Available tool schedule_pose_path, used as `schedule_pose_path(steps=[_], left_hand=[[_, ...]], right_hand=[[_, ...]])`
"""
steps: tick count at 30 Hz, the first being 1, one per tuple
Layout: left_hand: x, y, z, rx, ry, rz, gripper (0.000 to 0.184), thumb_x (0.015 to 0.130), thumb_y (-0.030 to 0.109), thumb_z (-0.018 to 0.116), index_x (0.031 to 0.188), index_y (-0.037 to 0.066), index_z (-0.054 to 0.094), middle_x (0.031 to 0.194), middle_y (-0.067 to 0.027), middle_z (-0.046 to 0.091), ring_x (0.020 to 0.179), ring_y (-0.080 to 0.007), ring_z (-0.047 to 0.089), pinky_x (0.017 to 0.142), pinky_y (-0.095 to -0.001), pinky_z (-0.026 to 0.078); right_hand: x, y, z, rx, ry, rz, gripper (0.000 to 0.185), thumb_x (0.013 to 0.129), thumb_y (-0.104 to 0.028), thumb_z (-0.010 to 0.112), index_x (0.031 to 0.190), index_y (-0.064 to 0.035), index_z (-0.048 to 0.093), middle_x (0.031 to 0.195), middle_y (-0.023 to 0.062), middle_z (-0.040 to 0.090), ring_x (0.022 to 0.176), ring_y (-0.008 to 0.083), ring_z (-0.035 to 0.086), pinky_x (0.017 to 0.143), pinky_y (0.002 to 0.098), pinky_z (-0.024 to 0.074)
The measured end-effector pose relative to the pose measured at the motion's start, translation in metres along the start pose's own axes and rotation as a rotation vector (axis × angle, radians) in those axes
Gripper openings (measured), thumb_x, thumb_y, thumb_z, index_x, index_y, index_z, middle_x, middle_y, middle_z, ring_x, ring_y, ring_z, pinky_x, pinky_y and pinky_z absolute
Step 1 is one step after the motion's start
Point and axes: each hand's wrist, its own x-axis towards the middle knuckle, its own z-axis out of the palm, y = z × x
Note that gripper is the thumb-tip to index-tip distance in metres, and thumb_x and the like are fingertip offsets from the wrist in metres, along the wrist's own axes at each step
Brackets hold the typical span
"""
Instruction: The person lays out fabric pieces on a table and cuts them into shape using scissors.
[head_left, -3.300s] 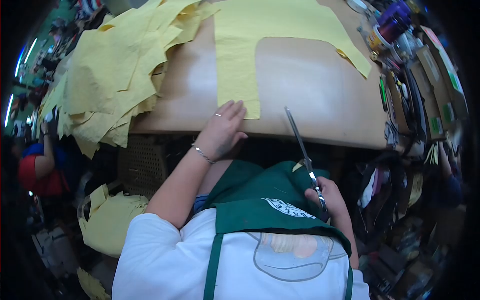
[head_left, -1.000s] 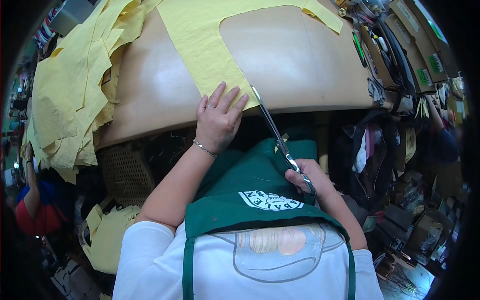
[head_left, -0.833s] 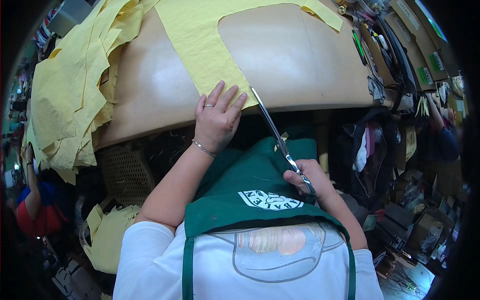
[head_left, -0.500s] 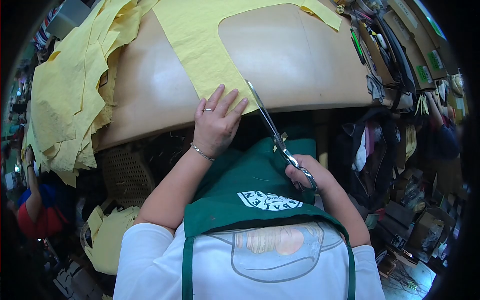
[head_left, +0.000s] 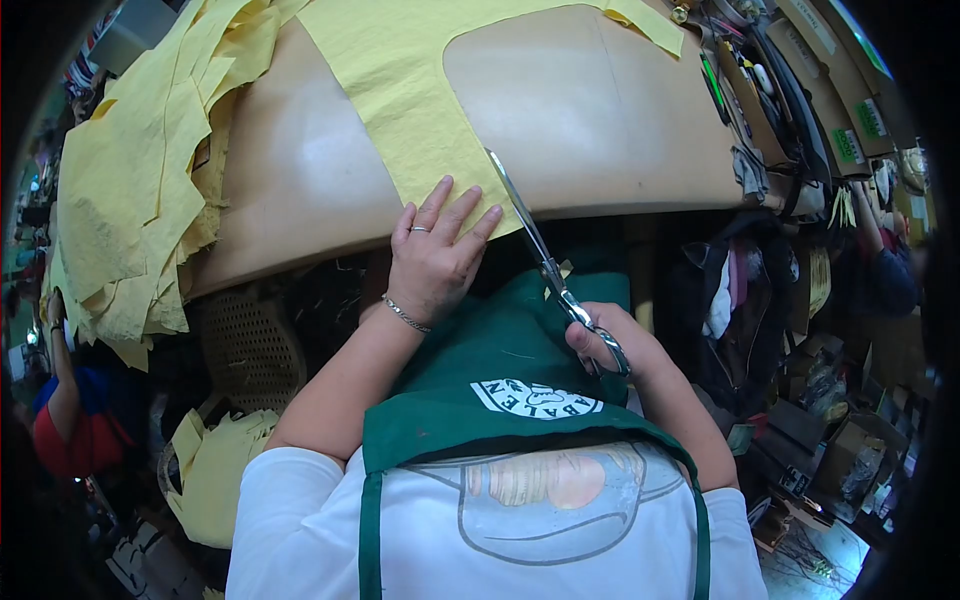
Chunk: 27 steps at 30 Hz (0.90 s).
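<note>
Fingers spread, my left hand (head_left: 437,250) lies on the lower end of a yellow sheet (head_left: 425,110), which hangs slightly over the table's front edge. The sheet has a curved inner edge and runs up to the top of the view. My right hand (head_left: 610,340) is wrapped round the handles of long metal scissors (head_left: 540,250). The scissors point up and left, and their tip lies at the sheet's right edge. A small yellow scrap (head_left: 565,269) shows beside the scissors' pivot, over the green apron (head_left: 500,350).
Layered yellow sheets (head_left: 130,190) overhang the left of the table (head_left: 540,100). Open boxes with pens and tools (head_left: 750,80) stand at its right edge. More yellow pieces (head_left: 220,470) are at lower left. A person in red and blue (head_left: 80,430) is at far left; another person's arm (head_left: 868,220) shows at right.
Since the first frame, the view has shifted and the scissors have come to the sheet's right edge. Lately their tip has moved slightly up and left, and the sheet's end slightly down.
</note>
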Motion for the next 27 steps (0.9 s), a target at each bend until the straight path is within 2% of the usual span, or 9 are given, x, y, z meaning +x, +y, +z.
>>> schedule_pose_path(steps=[3, 15, 27], left_hand=[[-0.0014, 0.0018, -0.0008, 0.006, -0.005, -0.001, 0.043, 0.067, 0.012, 0.062, 0.108, 0.023, 0.056, 0.115, -0.0027, 0.05, 0.113, -0.0251, 0.042, 0.087, -0.044, 0.034], [-0.0013, 0.0048, -0.0004, 0.002, -0.002, 0.004, 0.042, 0.067, 0.012, 0.062, 0.107, 0.024, 0.057, 0.115, -0.0021, 0.05, 0.113, -0.0244, 0.043, 0.088, -0.0418, 0.034], [-0.0002, 0.0069, -0.0008, -0.007, -0.013, -0.007, 0.041, 0.068, 0.012, 0.062, 0.107, 0.024, 0.057, 0.115, -0.0023, 0.05, 0.112, -0.0248, 0.043, 0.087, -0.0423, 0.033]], right_hand=[[-0.0003, -0.0002, 0.0006, 0.019, 0.015, 0.006, 0.07, 0.058, -0.072, 0.052, 0.068, -0.0034, 0.048, 0.053, 0.0023, 0.046, 0.048, 0.0107, 0.05, 0.045, 0.0237, 0.0417], [-0.0028, 0.0032, 0.0045, 0.035, 0.076, 0.057, 0.067, 0.055, -0.07, 0.057, 0.064, -0.0048, 0.046, 0.051, 0.0017, 0.045, 0.045, 0.0104, 0.048, 0.043, 0.0237, 0.0415], [-0.0075, 0.0028, 0.0063, -0.005, 0.139, 0.11, 0.062, 0.058, -0.066, 0.06, 0.058, -0.0048, 0.045, 0.048, 0.0007, 0.044, 0.041, 0.0092, 0.047, 0.039, 0.023, 0.0394]])
